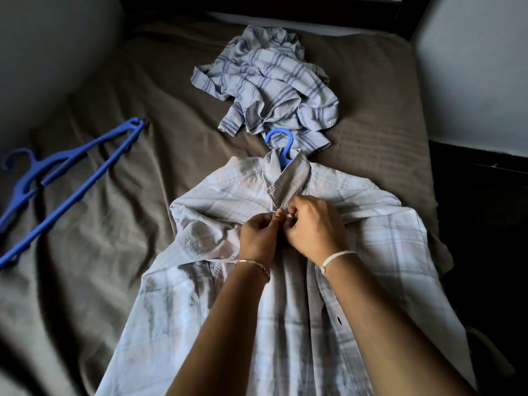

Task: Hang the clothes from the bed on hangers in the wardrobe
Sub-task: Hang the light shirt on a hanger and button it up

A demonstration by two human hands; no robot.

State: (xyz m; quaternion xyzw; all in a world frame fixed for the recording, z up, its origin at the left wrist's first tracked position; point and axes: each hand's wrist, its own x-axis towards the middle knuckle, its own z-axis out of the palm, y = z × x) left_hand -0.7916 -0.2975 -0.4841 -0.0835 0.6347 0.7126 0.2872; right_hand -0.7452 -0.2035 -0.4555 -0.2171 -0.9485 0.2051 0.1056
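- Checked shirt [200, 281] lies flat on the bed [114, 224], hanger [281, 144] inside, hook out at the collar
- Left hand [258, 238] and right hand [311, 227] pinch its front below the collar, fingers clamped, apparently buttoning
- Striped shirt [268, 81] crumpled beyond, spare hangers [57, 178] at left: not yet hung

Both forearms are bare. A thin gold-toned chain bracelet [258, 263] circles the wrist of the left hand [258, 238]. A white cord band [338, 256] circles the wrist of the right hand [311, 227].
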